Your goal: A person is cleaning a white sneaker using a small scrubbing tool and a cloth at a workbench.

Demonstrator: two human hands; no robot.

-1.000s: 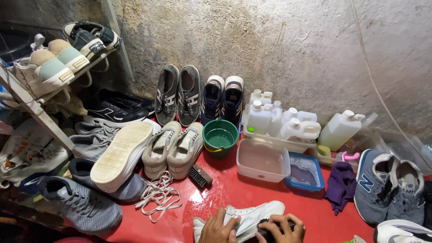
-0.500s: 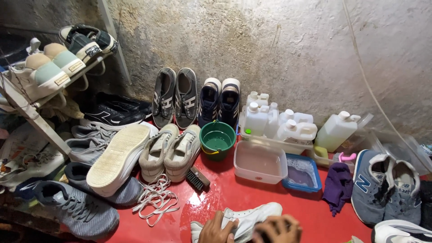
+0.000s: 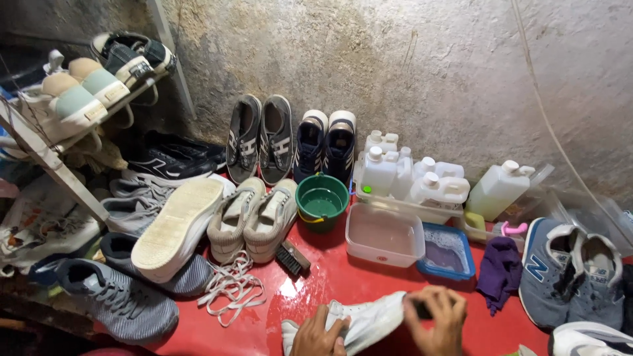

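A white sneaker [image 3: 366,322] lies on the wet red surface [image 3: 316,290] at the bottom middle of the head view. My left hand [image 3: 320,336] grips its near end. My right hand [image 3: 438,320] rests on the shoe's far end, fingers curled over a small dark object that is mostly hidden. Just beyond the shoe stand a clear plastic tub [image 3: 384,234] of cloudy water and a blue-rimmed tub [image 3: 446,251] of soapy water.
A green bucket [image 3: 322,200], a scrub brush [image 3: 292,256] and loose white laces [image 3: 231,287] lie left of the tubs. Several pairs of shoes line the wall and a rack [image 3: 53,165] at left. White jugs [image 3: 412,178], a purple cloth [image 3: 499,273] and blue-grey sneakers [image 3: 570,273] sit right.
My right hand has slid right along the white sneaker toward its far end. The view has shifted slightly; my left hand stays on the shoe.
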